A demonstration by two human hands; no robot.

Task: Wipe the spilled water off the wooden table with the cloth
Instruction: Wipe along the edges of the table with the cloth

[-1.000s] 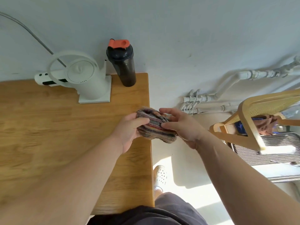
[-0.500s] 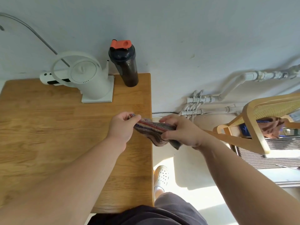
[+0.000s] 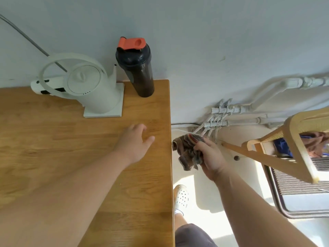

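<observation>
**Cloth held clear of the table edge, free hand over the wood**

The right hand holds the cloth bunched in a closed grip, fingers curled around its upper part while loose folds hang below and to the left. The cloth sits off the table, just beyond its right edge and over the floor, not touching the wood. Holding it out there probably keeps any water it carries from dripping back onto the surface, though whether the cloth is wet cannot be told.

The left hand is empty, fingers loosely spread and slightly bent, palm down above the table near the right edge. Whether it rests on the wood or hovers just over it cannot be told. Its position suits steadying the body or feeling the surface for damp.

No pool or sheen of water is clearly visible on the wood near the hands; a faint darker streak just beyond the left fingertips may be grain or moisture. On that evidence the wiping appears largely done, or the spill lies where glare hides it.

A white kettle on its square base and a dark bottle with an orange cap stand upright at the far edge against the wall, well apart from both hands, so they leave the nearer surface free for wiping. A wooden chair stands to the right.
</observation>
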